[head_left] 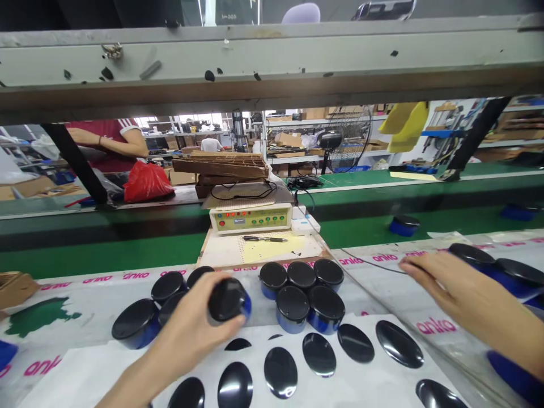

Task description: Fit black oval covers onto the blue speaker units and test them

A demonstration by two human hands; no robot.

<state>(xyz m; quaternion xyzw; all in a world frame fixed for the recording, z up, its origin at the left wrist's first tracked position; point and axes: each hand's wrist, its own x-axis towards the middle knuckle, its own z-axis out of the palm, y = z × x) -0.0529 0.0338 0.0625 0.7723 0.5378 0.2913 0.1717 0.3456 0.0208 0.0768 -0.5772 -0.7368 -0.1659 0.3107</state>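
My left hand is wrapped around a round blue case with a black top, lifted and tilted above the bench. Just right of it stand several similar blue cases in a cluster, with more cases to its left, partly behind my hand. My right hand has its fingers pinched together at the end of a thin black cable; the exact grip is partly hidden. Below the hands, glossy black discs lie on a white sheet.
A tester with red lights stands ahead, with a pen and yellow paper before it. A grey shelf beam crosses overhead. More blue cases sit at right; another rests on the green belt.
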